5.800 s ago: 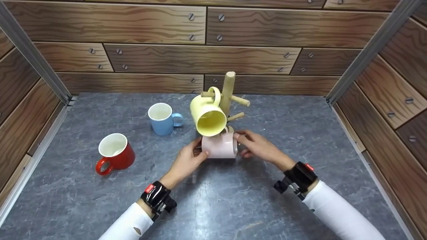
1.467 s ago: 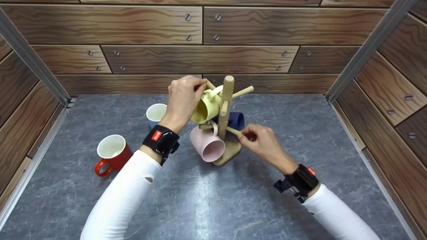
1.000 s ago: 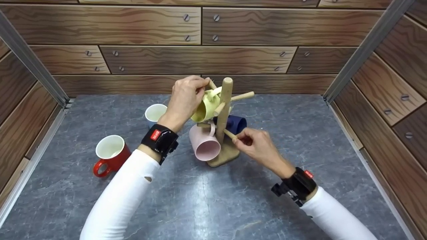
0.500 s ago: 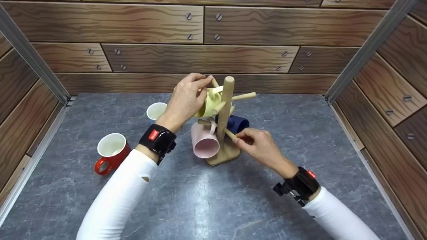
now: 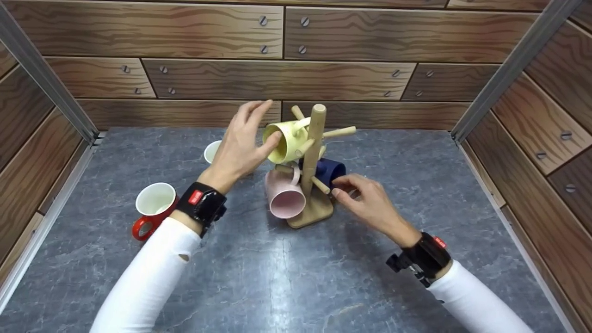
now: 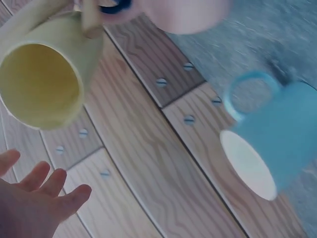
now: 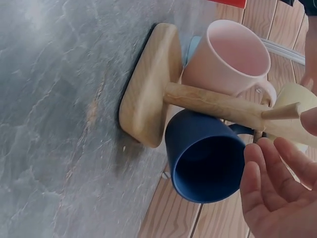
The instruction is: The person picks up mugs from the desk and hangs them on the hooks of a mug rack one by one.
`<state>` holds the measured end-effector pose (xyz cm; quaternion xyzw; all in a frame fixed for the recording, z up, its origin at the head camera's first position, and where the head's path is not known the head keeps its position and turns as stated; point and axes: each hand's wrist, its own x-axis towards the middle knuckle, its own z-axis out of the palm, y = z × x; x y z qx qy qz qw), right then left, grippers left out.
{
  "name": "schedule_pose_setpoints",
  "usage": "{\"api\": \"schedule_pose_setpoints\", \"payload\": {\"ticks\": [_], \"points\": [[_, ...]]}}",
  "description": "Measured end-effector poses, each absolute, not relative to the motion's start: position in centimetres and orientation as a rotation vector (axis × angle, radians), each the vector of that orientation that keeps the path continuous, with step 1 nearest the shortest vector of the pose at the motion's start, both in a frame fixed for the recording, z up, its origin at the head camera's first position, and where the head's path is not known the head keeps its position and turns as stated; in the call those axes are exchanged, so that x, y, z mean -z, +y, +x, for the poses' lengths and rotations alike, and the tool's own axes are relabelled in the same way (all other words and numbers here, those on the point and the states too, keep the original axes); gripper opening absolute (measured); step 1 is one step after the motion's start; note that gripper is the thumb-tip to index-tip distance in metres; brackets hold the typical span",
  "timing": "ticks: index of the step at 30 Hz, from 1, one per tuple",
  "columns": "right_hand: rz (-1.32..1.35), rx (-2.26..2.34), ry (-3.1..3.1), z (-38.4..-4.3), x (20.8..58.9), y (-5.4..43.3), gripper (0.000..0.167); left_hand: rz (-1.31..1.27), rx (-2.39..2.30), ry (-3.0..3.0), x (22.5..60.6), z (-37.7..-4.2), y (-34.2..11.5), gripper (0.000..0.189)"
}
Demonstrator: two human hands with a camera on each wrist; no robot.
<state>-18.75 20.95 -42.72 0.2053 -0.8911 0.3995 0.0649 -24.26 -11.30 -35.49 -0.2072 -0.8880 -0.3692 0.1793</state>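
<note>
A wooden mug tree [image 5: 316,125] bears a yellow mug [image 5: 296,150] on an upper peg, a pink mug [image 5: 276,185] on a lower one and a navy mug [image 5: 335,170] behind on the right. My left hand [image 5: 238,145] is at the yellow mug's left, fingers extended and spread, the thumb overlapping its mouth in the head view. Fingers loosely bent, my right hand [image 5: 370,203] is beside the tip of the lower front peg [image 5: 321,185], close to the navy mug. In the right wrist view its fingertips overlap the navy mug's rim.
Left of the tree stands a light blue mug [image 6: 282,129], largely covered by my left hand in the head view. A red mug [image 5: 157,219] stands further left, partly behind my left forearm. Wood-patterned walls [image 5: 208,81] enclose the grey table [image 5: 286,277].
Earlier both hands held the pink mug; now it hangs on the tree. The tree has turned, showing the navy mug. Both hands have just let go of pegs, the left drawing back left.
</note>
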Motion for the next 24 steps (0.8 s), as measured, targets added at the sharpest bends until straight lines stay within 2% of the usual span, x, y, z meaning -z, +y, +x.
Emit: {"api": "schedule_pose_setpoints", "payload": {"ticks": [16,24], "points": [[0.497,-1.196,-2.725,-18.5,42.7,22.3,0.026,-0.279,0.664,-2.920,39.7,-20.9,-20.0,0.079],[0.493,-1.187,-2.730,-18.5,42.7,22.4,0.026,-0.141,0.640,-3.011,41.1,-19.3,-23.3,0.082]]}}
